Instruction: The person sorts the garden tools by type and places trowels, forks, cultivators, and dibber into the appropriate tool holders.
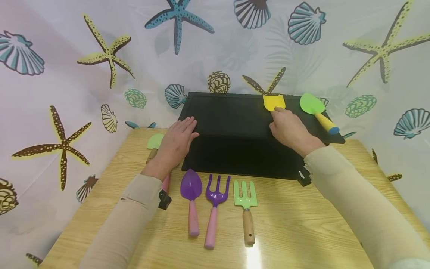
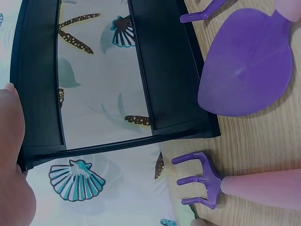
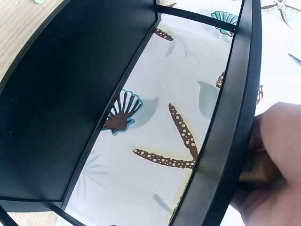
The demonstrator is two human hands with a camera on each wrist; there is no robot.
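Note:
My right hand [image 1: 287, 125] grips a small shovel with a yellow blade [image 1: 274, 101] over the top of a black two-level stand [image 1: 231, 116]. The palm hides most of its handle; a brownish piece of the handle [image 3: 259, 169] shows inside the hand in the right wrist view. My left hand [image 1: 178, 140] rests with straight fingers on the stand's left end. To the right of my right hand, a green trowel [image 1: 311, 103] with a yellow, blue-tipped handle lies on the stand.
In front of the stand lie a purple trowel [image 1: 191, 185], a purple fork [image 1: 216, 198] and a green fork [image 1: 246, 196] on the wooden table [image 1: 285, 228]. My left arm partly covers a green-bladed tool [image 1: 155, 141] and a pink handle [image 1: 166, 184]. Patterned cloth hangs behind.

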